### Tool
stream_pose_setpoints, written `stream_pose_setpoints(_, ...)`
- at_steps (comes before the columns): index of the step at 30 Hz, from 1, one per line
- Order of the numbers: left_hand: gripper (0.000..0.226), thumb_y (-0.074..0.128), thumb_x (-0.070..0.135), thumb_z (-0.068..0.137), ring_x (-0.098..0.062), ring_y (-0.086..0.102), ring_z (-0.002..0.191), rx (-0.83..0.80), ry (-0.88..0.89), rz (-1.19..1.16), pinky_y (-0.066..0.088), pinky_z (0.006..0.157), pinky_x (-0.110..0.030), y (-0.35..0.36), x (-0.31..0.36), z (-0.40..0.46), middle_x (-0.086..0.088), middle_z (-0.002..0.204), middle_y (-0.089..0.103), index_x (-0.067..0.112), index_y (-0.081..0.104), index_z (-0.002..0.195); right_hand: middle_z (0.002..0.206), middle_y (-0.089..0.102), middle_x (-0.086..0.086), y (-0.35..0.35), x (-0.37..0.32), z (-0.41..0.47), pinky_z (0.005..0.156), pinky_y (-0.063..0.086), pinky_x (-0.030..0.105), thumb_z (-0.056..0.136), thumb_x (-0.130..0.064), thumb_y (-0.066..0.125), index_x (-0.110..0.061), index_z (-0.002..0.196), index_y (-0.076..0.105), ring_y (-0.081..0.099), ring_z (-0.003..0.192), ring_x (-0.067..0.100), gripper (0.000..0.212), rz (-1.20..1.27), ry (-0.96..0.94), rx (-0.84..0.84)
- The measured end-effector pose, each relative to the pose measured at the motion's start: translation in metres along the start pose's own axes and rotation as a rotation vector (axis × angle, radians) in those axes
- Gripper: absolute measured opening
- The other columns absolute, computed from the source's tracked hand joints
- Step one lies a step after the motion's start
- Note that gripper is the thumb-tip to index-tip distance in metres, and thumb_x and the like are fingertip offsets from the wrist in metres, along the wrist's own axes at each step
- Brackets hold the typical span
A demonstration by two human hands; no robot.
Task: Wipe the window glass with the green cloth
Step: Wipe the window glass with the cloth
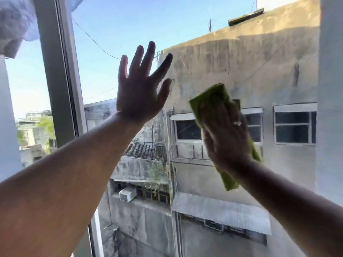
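Observation:
The window glass (241, 62) fills most of the view, with grey buildings and sky behind it. My right hand (226, 138) presses the folded green cloth (211, 101) flat against the pane at centre right; the cloth sticks out above my fingers and below my wrist. My left hand (141, 89) is raised at centre with fingers spread, palm toward the glass, holding nothing. Whether it touches the pane is unclear.
A grey vertical window frame post (59, 80) runs down the left side, with another pane to its left. A white wall edge (332, 89) borders the glass on the right. A pale blurred shape (14, 21) hangs at top left.

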State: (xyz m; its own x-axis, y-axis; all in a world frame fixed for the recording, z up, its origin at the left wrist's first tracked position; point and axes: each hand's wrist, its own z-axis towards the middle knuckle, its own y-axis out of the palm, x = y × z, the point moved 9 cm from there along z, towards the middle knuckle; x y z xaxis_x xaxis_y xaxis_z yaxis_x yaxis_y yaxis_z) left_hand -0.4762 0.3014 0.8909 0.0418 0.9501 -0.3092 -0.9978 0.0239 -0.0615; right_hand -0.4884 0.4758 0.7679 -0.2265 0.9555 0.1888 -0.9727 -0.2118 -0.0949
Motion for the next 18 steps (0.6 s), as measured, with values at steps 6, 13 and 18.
stream_pose_setpoints(6,0.055,0.024,0.051,0.103,-0.032,0.022,0.154,-0.013,-0.005,0.011,0.014,0.124,-0.056,0.001,-0.001,-0.001,-0.011,0.168,0.022,0.035,0.031,0.155,0.159,0.04,-0.001,0.01,-0.026,-0.064,0.13,0.004,0.045,0.1,-0.033,0.043,-0.029,0.152,0.041,0.033,0.146,0.031,0.053,-0.009,-0.692,-0.208)
stream_pose_setpoints(13,0.056,0.022,0.048,0.103,-0.035,0.023,0.154,-0.021,-0.004,0.027,0.016,0.123,-0.058,0.002,0.001,-0.001,-0.014,0.168,0.021,0.033,0.03,0.156,0.164,0.023,0.026,-0.027,0.163,0.005,0.123,0.026,0.058,0.104,-0.037,0.027,-0.004,0.158,0.021,0.02,0.153,0.043,0.064,-0.062,0.401,-0.022)
stream_pose_setpoints(18,0.057,0.019,0.05,0.103,-0.036,0.025,0.152,-0.005,0.011,0.053,0.018,0.121,-0.059,0.004,0.002,-0.001,-0.014,0.167,0.024,0.032,0.031,0.156,0.17,0.009,0.01,0.009,-0.006,0.001,0.127,0.01,0.058,0.096,-0.034,0.043,-0.021,0.161,0.012,0.004,0.158,0.034,0.073,-0.015,-0.045,-0.018)
